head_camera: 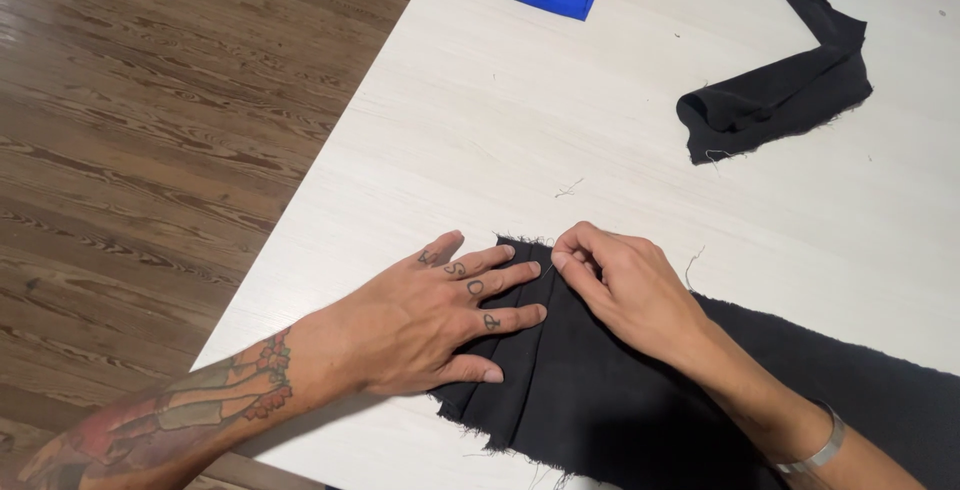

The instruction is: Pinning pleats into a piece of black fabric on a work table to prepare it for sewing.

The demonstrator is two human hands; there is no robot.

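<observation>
With the black cloth [600, 390] at the near table [450, 120] edge, the left hand [420, 325] lies flat, fingers spread, pinning the pleats, while the right hand [625, 285] pinches a fold; keeping the folds parallel looks key

We see an evenly lit scene, soft and fairly bright, with the white table [480, 120] almost washed out towards the far right. Only faint shadows sit under the left hand [430, 325] and along the forearms. The black cloth [600, 390] swallows detail, its folds barely readable. Focus holds sharp across the frame, with slight stretching at the edges
</observation>
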